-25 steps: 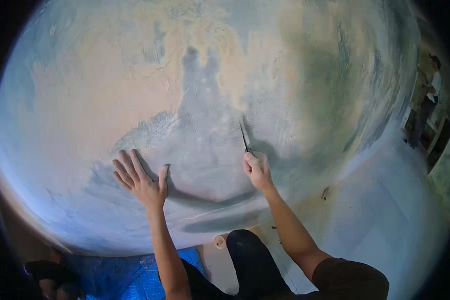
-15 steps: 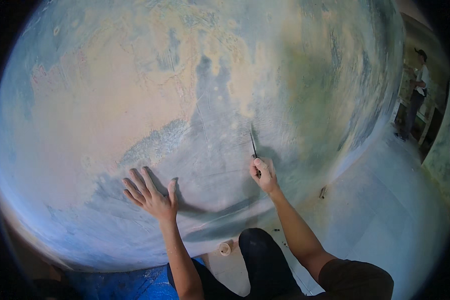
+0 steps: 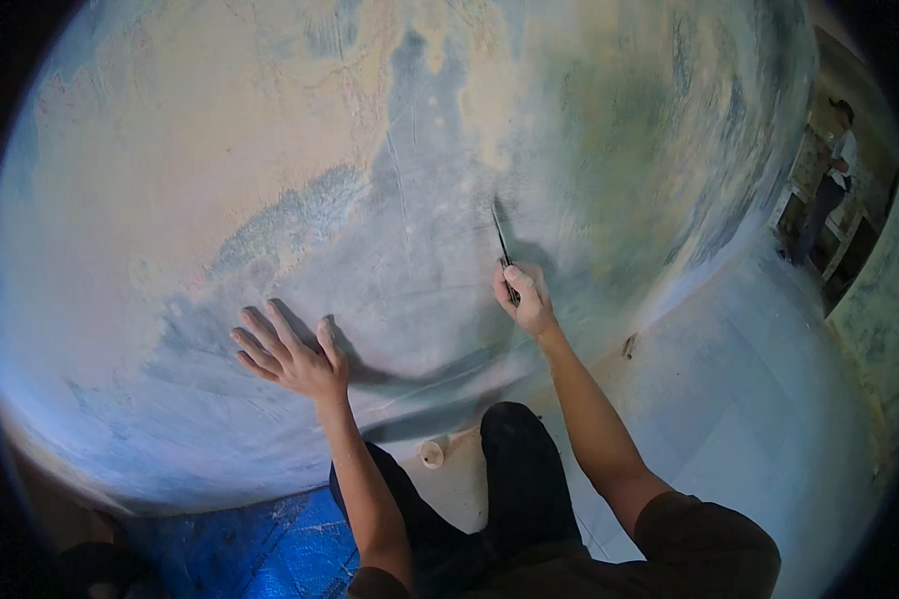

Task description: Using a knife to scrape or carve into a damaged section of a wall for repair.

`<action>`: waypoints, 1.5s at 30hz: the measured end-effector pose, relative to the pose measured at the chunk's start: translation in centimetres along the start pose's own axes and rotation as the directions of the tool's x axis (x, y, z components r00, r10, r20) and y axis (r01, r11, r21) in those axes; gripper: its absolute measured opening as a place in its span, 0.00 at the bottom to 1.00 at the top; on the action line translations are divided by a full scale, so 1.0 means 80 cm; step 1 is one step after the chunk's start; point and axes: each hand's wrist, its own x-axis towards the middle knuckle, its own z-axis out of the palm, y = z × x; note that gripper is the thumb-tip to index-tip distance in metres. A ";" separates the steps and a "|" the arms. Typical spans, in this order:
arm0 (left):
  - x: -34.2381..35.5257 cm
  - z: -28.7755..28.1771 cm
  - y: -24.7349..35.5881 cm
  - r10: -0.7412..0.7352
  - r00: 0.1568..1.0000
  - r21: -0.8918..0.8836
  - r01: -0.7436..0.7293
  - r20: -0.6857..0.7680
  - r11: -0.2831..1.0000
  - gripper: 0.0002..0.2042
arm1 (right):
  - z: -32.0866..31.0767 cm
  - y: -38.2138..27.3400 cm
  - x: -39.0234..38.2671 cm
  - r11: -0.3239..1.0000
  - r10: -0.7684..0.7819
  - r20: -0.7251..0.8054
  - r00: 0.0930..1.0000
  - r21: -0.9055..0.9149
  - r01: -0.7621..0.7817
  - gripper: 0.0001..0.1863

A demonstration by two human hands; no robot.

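In the head view, the right hand [image 3: 522,297] has its grip closed round one slim dark tool [image 3: 500,232], over the large rounded painted surface [image 3: 270,200], well in from its lower edge. The tool's long axis runs from the fist away from the person, tilted slightly left; whether its tip touches, I cannot tell. The left hand [image 3: 300,359], farther from the tool, has its fingers spread against the surface, nearer the lower edge. Counted: two hands, one tool, one small cup [image 3: 432,455] near the lower edge, one blue sheet [image 3: 260,549], one standing person [image 3: 834,180].
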 end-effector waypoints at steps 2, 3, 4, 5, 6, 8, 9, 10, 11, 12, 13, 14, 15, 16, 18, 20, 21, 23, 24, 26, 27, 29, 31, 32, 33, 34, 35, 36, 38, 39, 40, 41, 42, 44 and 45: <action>-0.003 0.001 0.002 -0.004 1.000 0.010 0.004 0.011 1.000 0.32 | 0.000 -0.003 -0.001 1.000 0.003 0.000 1.000 -0.014 -0.003 0.27; -0.005 0.001 0.002 -0.015 1.000 0.004 0.015 0.003 1.000 0.33 | 0.000 -0.004 -0.003 1.000 0.011 -0.005 1.000 0.001 -0.011 0.27; -0.005 0.003 0.002 -0.019 1.000 -0.008 0.019 -0.010 1.000 0.33 | 0.000 -0.005 -0.003 0.999 0.019 -0.020 1.000 0.029 -0.018 0.27; -0.005 0.003 0.002 -0.009 1.000 -0.007 0.009 0.003 1.000 0.33 | 0.000 -0.006 -0.004 0.999 0.025 -0.026 0.999 0.026 -0.025 0.27; -0.004 0.004 0.001 -0.001 1.000 0.004 0.001 -0.008 1.000 0.33 | 0.001 -0.006 -0.004 1.000 0.001 -0.024 1.000 0.016 -0.001 0.27; -0.005 0.005 0.001 0.009 1.000 0.016 -0.008 -0.005 1.000 0.33 | 0.000 -0.004 -0.005 1.000 -0.009 -0.026 1.000 0.006 0.010 0.27; -0.006 0.006 0.001 0.024 0.999 0.002 -0.024 -0.022 1.000 0.32 | 0.000 -0.002 -0.005 0.999 -0.037 -0.021 0.999 0.016 0.037 0.27; -0.007 0.006 0.000 0.037 0.999 -0.007 -0.037 -0.035 0.999 0.32 | 0.000 0.000 -0.006 0.997 -0.061 -0.026 0.998 0.035 0.062 0.27; -0.008 0.006 0.001 0.035 0.999 0.003 -0.035 -0.013 0.999 0.32 | 0.001 0.002 -0.006 0.999 -0.037 -0.005 0.999 0.032 0.038 0.27; -0.008 0.006 0.001 0.036 0.999 -0.014 -0.037 -0.021 0.999 0.32 | 0.001 0.003 -0.007 0.998 -0.039 -0.030 0.999 0.041 0.040 0.27; -0.009 0.006 0.001 0.022 1.000 -0.036 -0.023 -0.019 0.999 0.32 | 0.002 0.004 -0.007 0.998 -0.039 -0.049 0.998 0.054 0.042 0.27; -0.009 0.006 0.003 0.044 0.999 -0.024 -0.044 -0.016 0.999 0.32 | 0.002 0.004 -0.007 0.998 -0.027 -0.056 0.998 0.059 0.031 0.27; -0.009 0.005 0.004 0.040 0.999 -0.028 -0.041 -0.015 0.999 0.32 | 0.001 0.004 -0.007 0.998 -0.036 -0.049 0.998 0.051 0.039 0.27; -0.008 0.006 0.005 0.027 0.999 -0.041 -0.028 -0.021 0.999 0.32 | 0.000 0.004 -0.007 0.998 -0.055 -0.041 0.998 0.041 0.056 0.27; -0.006 0.004 0.006 0.036 0.999 0.000 -0.036 -0.031 0.999 0.32 | -0.003 0.000 -0.007 0.997 -0.047 -0.016 0.999 0.058 0.048 0.26; -0.004 0.001 0.006 0.065 0.997 -0.034 -0.066 -0.035 0.997 0.32 | -0.005 -0.006 -0.011 0.998 0.041 0.004 0.999 0.048 -0.041 0.25; -0.003 -0.001 0.006 0.062 0.998 -0.048 -0.063 -0.028 0.997 0.33 | -0.007 -0.010 -0.012 0.998 0.018 0.013 1.000 0.056 -0.018 0.25; -0.001 -0.003 0.003 0.067 0.997 -0.049 -0.069 -0.042 0.996 0.34 | -0.007 -0.018 -0.014 0.999 0.044 0.067 0.997 -0.021 -0.042 0.22; 0.000 -0.003 0.001 0.082 0.996 -0.075 -0.086 -0.045 0.994 0.34 | -0.005 -0.023 -0.015 0.999 0.029 0.110 0.994 -0.016 -0.027 0.22; -0.001 -0.003 0.000 0.059 0.995 -0.075 -0.064 -0.078 0.995 0.36 | 0.003 -0.033 -0.015 0.985 -0.121 0.107 0.987 -0.114 0.133 0.19; -0.002 -0.003 -0.001 0.062 0.995 -0.085 -0.068 -0.076 0.994 0.36 | 0.009 -0.040 -0.013 0.984 -0.129 0.121 0.984 -0.106 0.143 0.19; -0.002 -0.006 -0.006 0.105 0.993 -0.066 -0.108 -0.047 0.992 0.36 | 0.018 -0.056 -0.007 0.904 -0.241 0.163 0.957 -0.322 0.282 0.20; -0.002 -0.006 -0.008 0.099 0.994 -0.060 -0.102 -0.046 0.993 0.36 | 0.028 -0.073 0.007 0.885 -0.255 0.209 0.944 -0.344 0.315 0.20; -0.002 -0.006 -0.008 0.095 0.995 -0.056 -0.097 -0.038 0.994 0.36 | 0.031 -0.081 0.014 0.864 -0.253 0.246 0.935 -0.378 0.333 0.20; -0.003 -0.006 -0.008 0.077 0.996 -0.036 -0.079 -0.036 0.996 0.35 | 0.036 -0.088 0.018 0.859 -0.265 0.258 0.929 -0.374 0.349 0.20; -0.003 -0.007 -0.009 0.064 0.996 -0.046 -0.067 -0.063 0.997 0.35 | 0.039 -0.095 0.022 0.805 -0.317 0.276 0.907 -0.428 0.412 0.19; -0.004 -0.007 -0.010 0.072 0.996 -0.041 -0.074 -0.058 0.996 0.35 | 0.044 -0.101 0.026 0.739 -0.369 0.288 0.884 -0.486 0.466 0.19; -0.004 -0.007 -0.010 0.089 0.994 -0.037 -0.091 -0.057 0.995 0.35 | 0.048 -0.105 0.030 0.727 -0.389 0.291 0.874 -0.486 0.486 0.19; -0.005 -0.007 -0.011 0.074 0.995 -0.069 -0.079 -0.068 0.994 0.35 | 0.054 -0.112 0.031 0.684 -0.409 0.278 0.869 -0.537 0.494 0.17; -0.004 -0.006 -0.011 0.074 0.996 -0.063 -0.077 -0.050 0.995 0.35 | 0.055 -0.116 0.033 0.666 -0.453 0.259 0.853 -0.538 0.517 0.17; -0.005 -0.007 -0.011 0.074 0.997 -0.053 -0.075 -0.029 0.996 0.34 | 0.056 -0.118 0.032 0.651 -0.450 0.266 0.853 -0.556 0.517 0.17; -0.005 -0.007 -0.011 0.076 0.996 -0.054 -0.078 -0.037 0.995 0.34 | 0.057 -0.120 0.032 0.710 -0.444 0.216 0.869 -0.507 0.489 0.18; -0.005 -0.007 -0.011 0.071 0.997 -0.069 -0.074 -0.041 0.995 0.34 | 0.057 -0.123 0.031 0.766 -0.431 0.161 0.888 -0.455 0.454 0.19; -0.005 -0.007 -0.010 0.069 0.997 -0.035 -0.070 -0.028 0.997 0.33 | 0.058 -0.128 0.031 0.863 -0.326 0.120 0.938 -0.366 0.347 0.21; -0.005 -0.008 -0.009 0.056 0.998 -0.041 -0.057 -0.020 0.998 0.33 | 0.060 -0.130 0.030 0.941 -0.198 0.090 0.976 -0.261 0.215 0.24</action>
